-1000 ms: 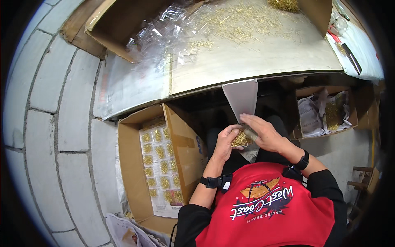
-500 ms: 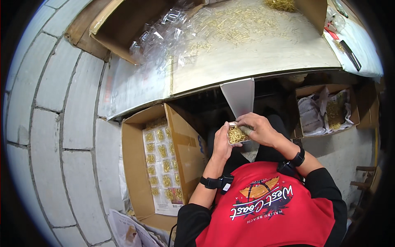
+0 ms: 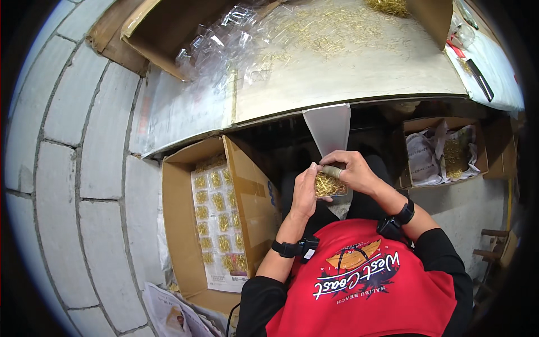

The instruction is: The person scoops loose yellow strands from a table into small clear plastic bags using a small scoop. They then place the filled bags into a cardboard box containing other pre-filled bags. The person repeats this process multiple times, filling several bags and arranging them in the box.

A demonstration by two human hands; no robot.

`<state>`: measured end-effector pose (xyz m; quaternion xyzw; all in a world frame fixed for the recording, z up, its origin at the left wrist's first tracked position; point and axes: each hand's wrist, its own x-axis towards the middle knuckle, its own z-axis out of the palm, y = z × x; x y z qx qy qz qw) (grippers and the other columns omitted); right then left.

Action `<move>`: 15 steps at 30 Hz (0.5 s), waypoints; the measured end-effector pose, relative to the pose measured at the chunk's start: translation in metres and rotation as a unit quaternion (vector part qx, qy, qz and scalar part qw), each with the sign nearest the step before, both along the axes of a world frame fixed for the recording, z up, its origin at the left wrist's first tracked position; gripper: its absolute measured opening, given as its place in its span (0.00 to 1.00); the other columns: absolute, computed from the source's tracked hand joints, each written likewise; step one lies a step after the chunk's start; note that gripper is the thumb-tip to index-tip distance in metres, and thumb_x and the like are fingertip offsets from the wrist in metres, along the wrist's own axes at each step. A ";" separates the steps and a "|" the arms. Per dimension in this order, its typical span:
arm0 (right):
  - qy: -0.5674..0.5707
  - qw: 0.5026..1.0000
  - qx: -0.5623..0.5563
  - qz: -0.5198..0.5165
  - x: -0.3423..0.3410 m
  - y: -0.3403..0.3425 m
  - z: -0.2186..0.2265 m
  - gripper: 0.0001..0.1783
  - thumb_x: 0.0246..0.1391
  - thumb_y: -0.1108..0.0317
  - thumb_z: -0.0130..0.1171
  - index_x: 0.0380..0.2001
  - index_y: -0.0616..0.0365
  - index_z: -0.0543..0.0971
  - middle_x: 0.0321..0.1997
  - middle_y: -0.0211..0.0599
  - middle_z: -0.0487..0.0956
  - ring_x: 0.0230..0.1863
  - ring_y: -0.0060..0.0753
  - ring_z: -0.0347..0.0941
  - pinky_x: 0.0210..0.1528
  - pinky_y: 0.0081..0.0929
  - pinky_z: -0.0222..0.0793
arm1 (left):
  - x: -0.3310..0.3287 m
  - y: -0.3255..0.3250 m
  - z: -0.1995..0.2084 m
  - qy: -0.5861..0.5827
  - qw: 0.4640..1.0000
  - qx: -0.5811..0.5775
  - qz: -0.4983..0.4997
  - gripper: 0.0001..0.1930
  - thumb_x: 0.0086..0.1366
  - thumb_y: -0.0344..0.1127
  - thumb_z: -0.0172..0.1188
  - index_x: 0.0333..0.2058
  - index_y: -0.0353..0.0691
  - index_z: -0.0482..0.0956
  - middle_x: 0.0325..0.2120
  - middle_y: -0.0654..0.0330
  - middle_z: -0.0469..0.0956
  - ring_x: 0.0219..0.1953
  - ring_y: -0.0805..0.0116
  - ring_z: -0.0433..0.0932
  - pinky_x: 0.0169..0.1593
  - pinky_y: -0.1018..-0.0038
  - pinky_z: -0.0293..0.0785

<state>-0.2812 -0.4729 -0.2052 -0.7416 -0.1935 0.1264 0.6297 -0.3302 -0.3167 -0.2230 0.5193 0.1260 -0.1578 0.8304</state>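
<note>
1. Packet (image 3: 328, 187) of thin gold-coloured pieces, small and clear-sided, sits between your left hand (image 3: 304, 192) and your right hand (image 3: 357, 173), above your lap.
2. Your left hand is closed on the packet's left side, its fingers pointing away from you.
3. Your right hand bends over the packet's far edge, its fingertips near those of the left; I cannot tell whether they pinch the edge. One of its digits wears a greyish wrap (image 3: 331, 171).
4. To the left of your hands, an open carton (image 3: 250, 208) holds rows of similar filled packets (image 3: 218, 201), laid on a printed sheet (image 3: 224, 282).
5. Just beyond your hands, a white panel (image 3: 328, 128) stands under the near edge of the desk (image 3: 359, 78).
6. Farther ahead of your hands, loose gold pieces (image 3: 331, 28) lie scattered over the desk, with a denser heap (image 3: 388, 7) ahead and to the right.
7. Ahead and to the left, clear plastic pieces (image 3: 216, 48) lie piled at the opening of a brown box (image 3: 168, 28).
8. To the right of your hands, a low box (image 3: 484, 150) lined with paper (image 3: 422, 158) holds more gold pieces.
</note>
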 end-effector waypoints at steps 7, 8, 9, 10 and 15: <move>-0.121 0.989 -0.060 0.055 0.007 -0.005 0.007 0.08 0.48 0.74 0.58 0.34 0.61 0.80 0.41 0.42 0.78 0.41 0.42 0.76 0.45 0.30 0.71 | 0.000 0.000 -0.007 0.025 0.999 -0.016 -0.013 0.23 0.70 0.50 0.40 0.41 0.34 0.72 0.29 0.58 0.78 0.25 0.71 0.80 0.17 0.77 0.77; -0.162 0.979 -0.091 0.079 0.007 -0.005 0.010 0.08 0.48 0.74 0.58 0.34 0.60 0.80 0.42 0.43 0.78 0.43 0.42 0.75 0.46 0.30 0.71 | 0.000 -0.001 -0.009 0.026 0.999 -0.022 -0.012 0.23 0.70 0.51 0.39 0.41 0.34 0.72 0.29 0.58 0.78 0.25 0.71 0.80 0.17 0.77 0.77; -0.202 0.967 -0.121 0.101 0.005 -0.004 0.013 0.09 0.48 0.75 0.58 0.35 0.60 0.80 0.43 0.43 0.77 0.44 0.43 0.75 0.46 0.30 0.70 | 0.001 -0.001 -0.008 0.021 0.999 -0.034 -0.010 0.24 0.70 0.52 0.39 0.41 0.34 0.72 0.29 0.58 0.78 0.26 0.71 0.80 0.18 0.77 0.77; -0.242 0.950 -0.151 0.123 0.004 -0.003 0.016 0.09 0.48 0.75 0.58 0.36 0.59 0.80 0.44 0.44 0.77 0.46 0.44 0.74 0.47 0.31 0.70 | 0.002 -0.001 -0.006 0.016 0.999 -0.046 -0.009 0.25 0.70 0.52 0.39 0.41 0.34 0.72 0.29 0.58 0.78 0.26 0.70 0.80 0.18 0.77 0.77; -0.166 0.985 -0.027 0.031 0.013 -0.008 0.034 0.10 0.51 0.76 0.56 0.38 0.63 0.78 0.44 0.42 0.77 0.46 0.38 0.75 0.48 0.29 0.69 | 0.003 0.006 0.010 0.010 0.999 -0.038 0.015 0.28 0.69 0.56 0.39 0.43 0.33 0.73 0.31 0.57 0.78 0.28 0.70 0.80 0.20 0.76 0.78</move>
